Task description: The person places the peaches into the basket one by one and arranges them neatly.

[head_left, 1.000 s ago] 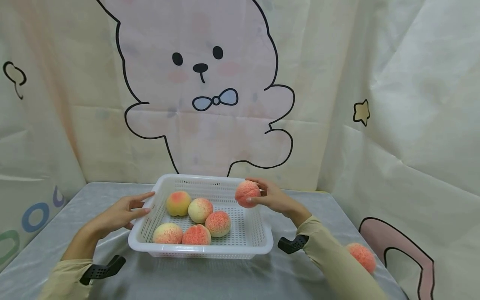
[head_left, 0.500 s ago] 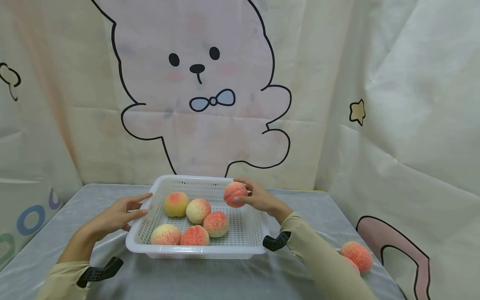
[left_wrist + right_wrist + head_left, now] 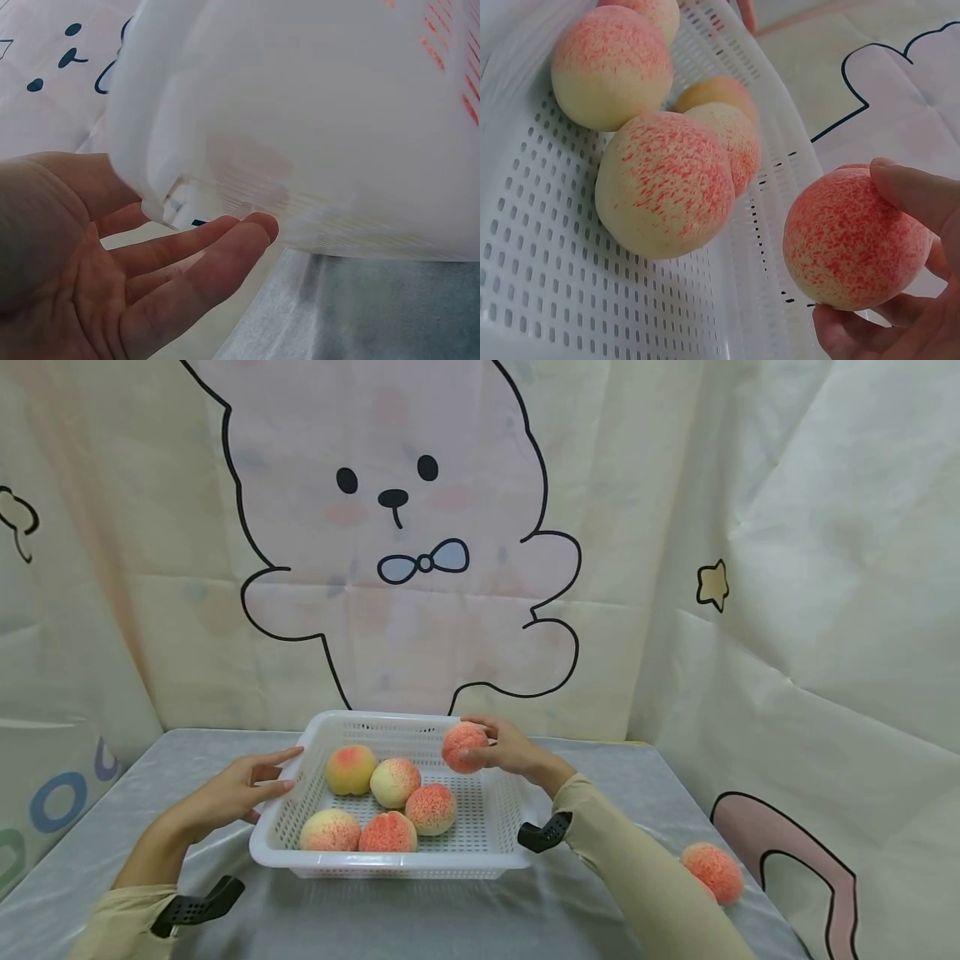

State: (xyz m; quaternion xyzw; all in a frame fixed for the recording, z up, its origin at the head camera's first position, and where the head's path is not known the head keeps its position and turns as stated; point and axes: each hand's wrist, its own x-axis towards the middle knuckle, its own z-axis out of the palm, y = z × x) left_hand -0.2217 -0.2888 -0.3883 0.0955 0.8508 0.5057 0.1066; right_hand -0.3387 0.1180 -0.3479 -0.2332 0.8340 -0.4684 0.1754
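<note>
In the head view, a white perforated plastic basket stands on the table with several peaches inside, one being a yellow peach. My right hand grips a reddish peach above the basket's far right part. The right wrist view shows this held peach between thumb and fingers, apart from the speckled peach in the basket. At the basket's left side my left hand touches the rim, its fingers fairly straight against the outer wall.
A grey cloth covers the table. At its right edge lies a loose peach, with part of another beside it behind my right sleeve. A cartoon curtain hangs behind the table and along both sides.
My right hand has moved left with the peach, further over the basket. More of the loose peaches at the right shows. The left hand stays at the rim; the view has shifted slightly.
</note>
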